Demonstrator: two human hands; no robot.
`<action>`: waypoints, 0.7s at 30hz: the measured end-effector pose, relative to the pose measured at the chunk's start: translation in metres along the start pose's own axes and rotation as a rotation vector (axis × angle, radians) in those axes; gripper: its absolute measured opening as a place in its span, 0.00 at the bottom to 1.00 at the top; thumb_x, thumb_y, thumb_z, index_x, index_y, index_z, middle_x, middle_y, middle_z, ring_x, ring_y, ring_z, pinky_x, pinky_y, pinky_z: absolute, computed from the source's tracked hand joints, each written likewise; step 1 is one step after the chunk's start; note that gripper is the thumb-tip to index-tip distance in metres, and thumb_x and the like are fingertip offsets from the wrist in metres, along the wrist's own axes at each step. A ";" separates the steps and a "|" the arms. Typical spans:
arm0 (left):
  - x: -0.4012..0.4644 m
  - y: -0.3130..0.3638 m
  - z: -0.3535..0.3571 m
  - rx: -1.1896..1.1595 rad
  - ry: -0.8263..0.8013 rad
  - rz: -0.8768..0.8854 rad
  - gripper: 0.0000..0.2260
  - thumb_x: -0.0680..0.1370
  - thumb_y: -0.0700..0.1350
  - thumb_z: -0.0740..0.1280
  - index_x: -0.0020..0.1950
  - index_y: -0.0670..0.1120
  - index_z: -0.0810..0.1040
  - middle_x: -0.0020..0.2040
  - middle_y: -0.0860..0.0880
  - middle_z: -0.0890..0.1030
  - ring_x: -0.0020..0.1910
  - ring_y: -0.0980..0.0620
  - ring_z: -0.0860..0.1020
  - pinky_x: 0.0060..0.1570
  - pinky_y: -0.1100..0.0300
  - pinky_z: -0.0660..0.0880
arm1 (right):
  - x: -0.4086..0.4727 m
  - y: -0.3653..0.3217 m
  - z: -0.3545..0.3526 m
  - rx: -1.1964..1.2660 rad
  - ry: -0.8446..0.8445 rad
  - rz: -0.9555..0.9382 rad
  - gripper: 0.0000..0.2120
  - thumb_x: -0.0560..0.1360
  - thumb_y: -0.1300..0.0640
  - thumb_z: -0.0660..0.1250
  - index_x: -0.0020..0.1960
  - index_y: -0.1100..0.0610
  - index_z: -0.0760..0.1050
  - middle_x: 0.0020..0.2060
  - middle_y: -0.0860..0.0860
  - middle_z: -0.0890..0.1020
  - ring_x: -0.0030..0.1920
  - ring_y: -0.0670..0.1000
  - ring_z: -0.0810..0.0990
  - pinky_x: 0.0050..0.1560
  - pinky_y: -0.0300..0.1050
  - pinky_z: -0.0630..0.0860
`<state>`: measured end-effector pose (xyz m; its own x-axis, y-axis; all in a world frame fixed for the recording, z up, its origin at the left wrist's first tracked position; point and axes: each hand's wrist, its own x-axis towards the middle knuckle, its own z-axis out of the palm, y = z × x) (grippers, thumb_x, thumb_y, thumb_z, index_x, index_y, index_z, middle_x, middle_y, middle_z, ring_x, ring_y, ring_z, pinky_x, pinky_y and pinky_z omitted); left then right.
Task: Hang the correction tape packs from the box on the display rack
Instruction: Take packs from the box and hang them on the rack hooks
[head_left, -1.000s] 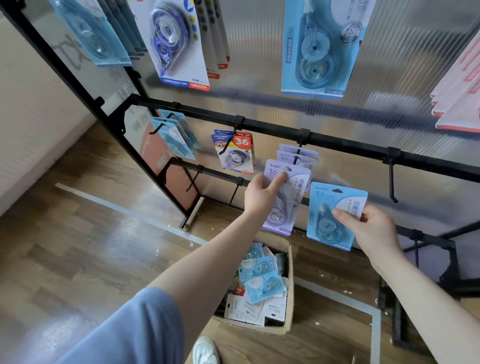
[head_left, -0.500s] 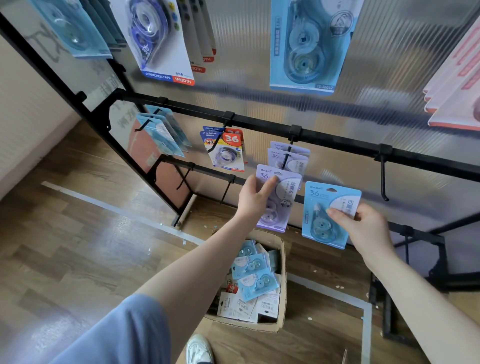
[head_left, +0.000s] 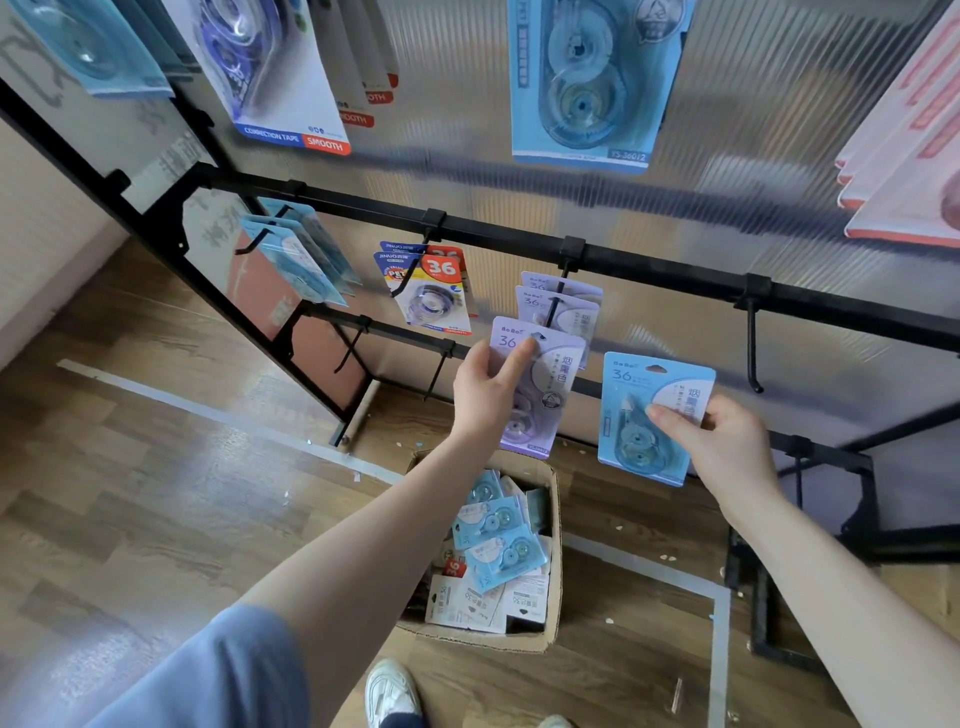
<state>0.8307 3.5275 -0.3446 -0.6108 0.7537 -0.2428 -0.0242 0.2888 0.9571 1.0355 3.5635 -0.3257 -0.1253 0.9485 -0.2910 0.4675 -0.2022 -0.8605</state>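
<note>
My left hand (head_left: 487, 391) pinches a lilac correction tape pack (head_left: 545, 379) by its top left corner, holding it up at the tip of a rack hook where two matching lilac packs (head_left: 563, 306) hang. My right hand (head_left: 722, 447) grips a light blue correction tape pack (head_left: 636, 415) by its right side, lower and to the right, apart from the rack. An empty black hook (head_left: 753, 348) sticks out just above and right of the blue pack. On the floor below stands an open cardboard box (head_left: 555, 571) with several more packs inside.
The black display rack bar (head_left: 649, 265) runs across, carrying blue packs (head_left: 301, 254) at the left and orange "36" packs (head_left: 436, 291). Bigger packs hang on the row above. A lower bar (head_left: 400, 332) has bare hooks. My shoe (head_left: 389, 691) is on the wooden floor beside the box.
My left hand has lifted the lilac pack slightly toward the hook holding the other lilac packs. My right hand keeps the blue pack in about the same place.
</note>
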 end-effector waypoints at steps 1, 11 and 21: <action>0.002 0.001 0.001 0.000 0.010 0.000 0.19 0.75 0.51 0.70 0.35 0.46 0.64 0.32 0.47 0.71 0.31 0.52 0.74 0.33 0.58 0.71 | 0.001 0.000 0.000 -0.002 0.002 0.000 0.12 0.74 0.55 0.70 0.56 0.55 0.75 0.57 0.52 0.80 0.51 0.46 0.77 0.35 0.41 0.75; 0.019 0.005 0.011 0.088 -0.031 -0.006 0.16 0.76 0.55 0.68 0.36 0.48 0.67 0.34 0.49 0.72 0.37 0.45 0.77 0.45 0.43 0.77 | 0.006 0.006 -0.001 0.000 0.002 -0.011 0.10 0.73 0.55 0.70 0.53 0.53 0.75 0.55 0.51 0.81 0.48 0.44 0.76 0.34 0.41 0.76; 0.041 0.013 0.017 0.221 -0.074 0.065 0.12 0.78 0.53 0.65 0.45 0.45 0.70 0.37 0.52 0.73 0.36 0.58 0.74 0.37 0.63 0.73 | 0.011 0.008 -0.006 0.022 0.000 -0.005 0.10 0.73 0.56 0.70 0.53 0.54 0.75 0.53 0.50 0.81 0.50 0.46 0.78 0.37 0.43 0.78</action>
<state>0.8189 3.5723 -0.3449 -0.5457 0.8136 -0.2008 0.1920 0.3546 0.9151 1.0432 3.5743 -0.3328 -0.1273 0.9495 -0.2870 0.4472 -0.2033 -0.8710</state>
